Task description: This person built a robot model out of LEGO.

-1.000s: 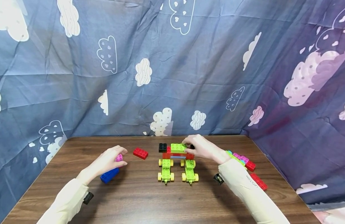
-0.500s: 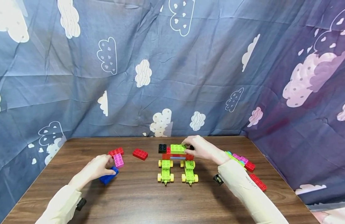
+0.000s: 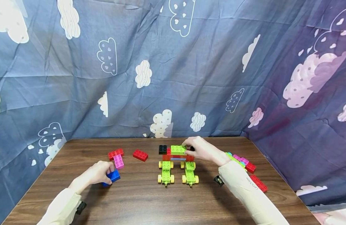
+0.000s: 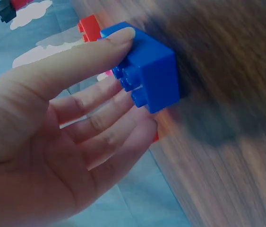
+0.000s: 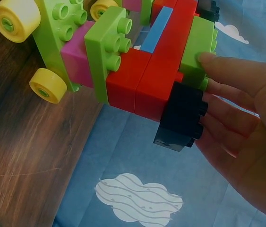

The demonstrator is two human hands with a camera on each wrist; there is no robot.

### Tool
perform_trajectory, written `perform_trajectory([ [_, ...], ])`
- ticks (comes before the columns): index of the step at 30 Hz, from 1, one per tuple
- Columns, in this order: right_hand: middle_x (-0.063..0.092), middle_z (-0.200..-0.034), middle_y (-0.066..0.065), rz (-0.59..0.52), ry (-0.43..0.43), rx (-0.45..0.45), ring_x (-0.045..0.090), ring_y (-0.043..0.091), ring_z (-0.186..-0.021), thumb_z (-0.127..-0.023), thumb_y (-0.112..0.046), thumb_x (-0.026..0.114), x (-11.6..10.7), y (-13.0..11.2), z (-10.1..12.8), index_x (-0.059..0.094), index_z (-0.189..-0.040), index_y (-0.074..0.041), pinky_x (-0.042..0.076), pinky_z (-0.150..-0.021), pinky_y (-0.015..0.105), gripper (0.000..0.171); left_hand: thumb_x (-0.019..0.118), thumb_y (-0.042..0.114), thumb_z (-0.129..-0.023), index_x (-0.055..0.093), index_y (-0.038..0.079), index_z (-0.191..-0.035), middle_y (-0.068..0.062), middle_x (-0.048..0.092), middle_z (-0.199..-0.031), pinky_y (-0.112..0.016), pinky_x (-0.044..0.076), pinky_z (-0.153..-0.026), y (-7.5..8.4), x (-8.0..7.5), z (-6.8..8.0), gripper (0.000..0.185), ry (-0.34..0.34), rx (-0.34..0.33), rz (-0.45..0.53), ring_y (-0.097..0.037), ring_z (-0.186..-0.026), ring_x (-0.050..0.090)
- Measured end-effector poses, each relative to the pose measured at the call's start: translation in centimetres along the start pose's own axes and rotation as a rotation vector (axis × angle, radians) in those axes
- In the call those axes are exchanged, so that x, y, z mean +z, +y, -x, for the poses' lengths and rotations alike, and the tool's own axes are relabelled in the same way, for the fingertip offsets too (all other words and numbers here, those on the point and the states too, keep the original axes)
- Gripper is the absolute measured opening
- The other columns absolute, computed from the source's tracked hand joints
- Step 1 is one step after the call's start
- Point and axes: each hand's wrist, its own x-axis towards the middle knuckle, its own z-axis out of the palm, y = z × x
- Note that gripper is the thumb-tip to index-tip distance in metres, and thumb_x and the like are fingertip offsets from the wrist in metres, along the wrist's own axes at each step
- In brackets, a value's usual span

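Observation:
My left hand point(image 3: 95, 173) pinches a blue toy brick point(image 3: 114, 176) low over the left part of the table. In the left wrist view the thumb presses one side of that blue brick point(image 4: 154, 61), and the studs point toward the palm. At the centre stands a bridge-like build on two green wheeled bases point(image 3: 166, 178) with yellow wheels. A lime green brick point(image 3: 177, 150) lies on its red top layer, gripped at the right end by my right hand point(image 3: 201, 148). Black bricks point(image 5: 182, 113) sit at both ends of the top.
Beyond the blue brick lie a pink brick point(image 3: 118, 162) and a red brick point(image 3: 116, 153) touching it. Another red brick point(image 3: 140, 155) lies left of the build. Several coloured bricks point(image 3: 243, 160) and a red one point(image 3: 258, 183) lie by the right forearm. Cloud-print cloth point(image 3: 128, 103) hangs behind.
My left hand has moved from over the pink brick back toward me, taken hold of the blue brick and turned it slightly. The right hand stays on the green brick.

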Motion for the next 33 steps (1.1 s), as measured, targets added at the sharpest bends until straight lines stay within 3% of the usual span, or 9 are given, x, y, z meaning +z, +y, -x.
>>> perform_trajectory([
  [8,0.071,-0.099,0.006,0.002,0.002,0.006,0.066,0.019,-0.081,-0.089,-0.016,0.074,-0.1,0.1,0.2,0.072,-0.107,-0.006,0.054,-0.073,0.027,0.020,0.092,0.012,-0.063,0.065,0.009,-0.087,0.003,0.062,-0.079,-0.029,0.049,-0.062,1.8,0.7,-0.6,0.036,-0.026,0.099,0.024,-0.009,-0.074,0.056],
  [25,0.072,-0.102,0.006,-0.007,-0.010,0.023,0.067,0.018,-0.085,-0.090,-0.015,0.073,0.0,0.3,0.4,0.072,-0.107,-0.007,0.055,-0.074,0.026,0.019,0.087,0.023,-0.074,0.069,0.008,-0.096,-0.001,0.070,-0.090,-0.027,0.055,-0.071,4.9,3.5,-3.7,0.033,0.064,0.370,-0.004,-0.011,-0.079,0.062],
  [29,0.072,-0.103,0.006,-0.018,-0.020,0.022,0.067,0.019,-0.086,-0.090,-0.015,0.072,-0.1,0.1,0.2,0.072,-0.109,-0.007,0.055,-0.074,0.027,0.020,0.088,0.029,-0.072,0.070,0.008,-0.096,-0.002,0.070,-0.090,-0.027,0.055,-0.071,4.7,3.2,-3.6,0.037,0.069,0.358,-0.004,-0.012,-0.079,0.063],
  [33,0.072,-0.104,0.007,-0.019,-0.025,0.024,0.067,0.020,-0.088,-0.090,-0.016,0.072,-0.2,0.0,0.2,0.071,-0.109,-0.007,0.055,-0.076,0.028,0.021,0.090,0.030,-0.069,0.070,0.008,-0.092,0.000,0.070,-0.085,-0.024,0.053,-0.066,4.4,2.8,-3.3,0.037,0.039,0.301,0.010,-0.010,-0.074,0.062],
])
